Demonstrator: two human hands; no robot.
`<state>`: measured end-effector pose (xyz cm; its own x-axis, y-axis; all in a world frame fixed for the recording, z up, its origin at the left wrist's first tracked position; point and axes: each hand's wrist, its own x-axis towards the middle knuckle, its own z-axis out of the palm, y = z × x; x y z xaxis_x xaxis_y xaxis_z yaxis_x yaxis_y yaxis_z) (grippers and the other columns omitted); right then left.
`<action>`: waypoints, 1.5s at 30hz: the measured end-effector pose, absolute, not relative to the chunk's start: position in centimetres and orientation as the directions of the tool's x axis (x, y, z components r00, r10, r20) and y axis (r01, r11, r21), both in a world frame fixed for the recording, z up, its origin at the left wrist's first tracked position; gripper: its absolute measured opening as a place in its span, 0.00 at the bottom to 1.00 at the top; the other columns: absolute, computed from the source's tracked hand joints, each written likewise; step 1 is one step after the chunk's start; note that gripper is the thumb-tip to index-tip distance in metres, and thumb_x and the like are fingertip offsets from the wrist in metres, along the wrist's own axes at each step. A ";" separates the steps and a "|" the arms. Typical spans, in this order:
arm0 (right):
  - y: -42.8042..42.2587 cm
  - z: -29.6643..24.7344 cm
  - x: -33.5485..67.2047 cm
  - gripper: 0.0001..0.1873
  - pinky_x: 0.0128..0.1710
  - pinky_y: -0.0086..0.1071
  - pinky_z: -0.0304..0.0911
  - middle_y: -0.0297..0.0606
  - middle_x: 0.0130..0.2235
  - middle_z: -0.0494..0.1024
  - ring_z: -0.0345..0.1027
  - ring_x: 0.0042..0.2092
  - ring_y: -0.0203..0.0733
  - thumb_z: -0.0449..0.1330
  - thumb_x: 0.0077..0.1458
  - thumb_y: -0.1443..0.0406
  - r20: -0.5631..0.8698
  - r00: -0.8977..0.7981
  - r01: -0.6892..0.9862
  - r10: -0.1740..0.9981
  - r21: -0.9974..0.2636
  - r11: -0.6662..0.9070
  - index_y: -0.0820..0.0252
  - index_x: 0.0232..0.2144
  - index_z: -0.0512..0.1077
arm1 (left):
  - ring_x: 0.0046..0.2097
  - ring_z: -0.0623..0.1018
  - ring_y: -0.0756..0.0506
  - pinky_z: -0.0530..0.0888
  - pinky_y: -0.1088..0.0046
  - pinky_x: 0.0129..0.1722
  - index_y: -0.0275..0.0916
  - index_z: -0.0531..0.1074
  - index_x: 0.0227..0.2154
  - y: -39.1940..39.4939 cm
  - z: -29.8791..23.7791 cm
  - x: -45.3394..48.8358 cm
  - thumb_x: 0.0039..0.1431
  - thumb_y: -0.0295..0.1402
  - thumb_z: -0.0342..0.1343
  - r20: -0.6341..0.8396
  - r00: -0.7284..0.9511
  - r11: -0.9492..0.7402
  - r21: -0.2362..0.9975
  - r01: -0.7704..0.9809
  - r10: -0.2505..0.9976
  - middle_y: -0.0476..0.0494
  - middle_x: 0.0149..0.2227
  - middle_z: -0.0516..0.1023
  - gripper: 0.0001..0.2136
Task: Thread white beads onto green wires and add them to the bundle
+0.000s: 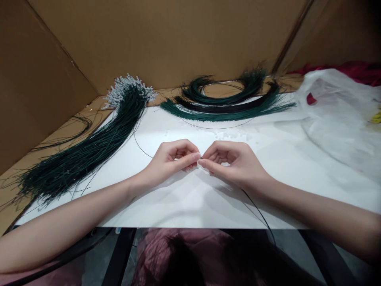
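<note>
Over the middle of the white tabletop point(184, 214), my left hand point(178, 157) and my right hand point(235, 161) meet fingertip to fingertip. My right thumb and index finger pinch a thin dark wire point(258, 210), a bit of which shows between the two hands. Its length emerges below my right palm and hangs past the table's front edge. My left thumb and index finger are also pressed together, and whatever is between them is too small and covered to name. Another thin strand runs behind my left wrist.
At left lies a long bundle of dark green wires point(104, 147) with white beaded tips point(127, 93). Curved bundles of green and black wire point(229, 113) rest at the back, near scattered small white bits point(229, 136). A clear plastic bag point(336, 119) lies right. Cardboard walls point(178, 39) surround the table.
</note>
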<state>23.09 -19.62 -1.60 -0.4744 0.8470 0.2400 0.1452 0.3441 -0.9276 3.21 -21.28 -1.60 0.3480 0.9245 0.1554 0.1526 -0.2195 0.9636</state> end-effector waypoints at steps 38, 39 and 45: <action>-19.1 -1.5 23.1 0.12 0.28 0.27 0.64 0.34 0.25 0.74 0.67 0.26 0.33 0.66 0.54 0.59 0.012 -0.586 0.084 0.810 -0.994 0.075 0.62 0.29 0.71 | 0.28 0.73 0.55 0.66 0.80 0.28 0.36 0.73 0.32 -21.3 -1.5 2.9 0.64 0.35 0.56 0.226 0.357 -0.350 0.875 0.335 0.906 0.51 0.28 0.74 0.08; -19.1 -1.5 23.1 0.11 0.28 0.27 0.64 0.34 0.26 0.74 0.67 0.26 0.33 0.66 0.53 0.60 0.019 -0.591 0.074 0.807 -0.994 0.078 0.62 0.29 0.71 | 0.28 0.73 0.55 0.66 0.80 0.28 0.36 0.73 0.32 -21.3 -1.5 2.9 0.64 0.35 0.56 0.223 0.360 -0.348 0.877 0.332 0.906 0.50 0.28 0.74 0.08; -19.1 -1.5 23.1 0.07 0.28 0.26 0.64 0.33 0.25 0.73 0.66 0.26 0.31 0.62 0.56 0.63 0.052 -0.592 0.057 0.804 -0.993 0.106 0.62 0.30 0.70 | 0.29 0.73 0.52 0.67 0.77 0.30 0.36 0.74 0.34 -20.5 -0.8 2.4 0.65 0.37 0.54 0.263 0.371 -0.401 0.839 0.367 0.891 0.49 0.27 0.74 0.10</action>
<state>23.09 -19.13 -1.50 -0.5923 0.8040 0.0520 0.0572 0.1063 -0.9927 2.37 -20.53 -0.79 0.3709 0.8906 0.2632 0.3673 -0.4010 0.8392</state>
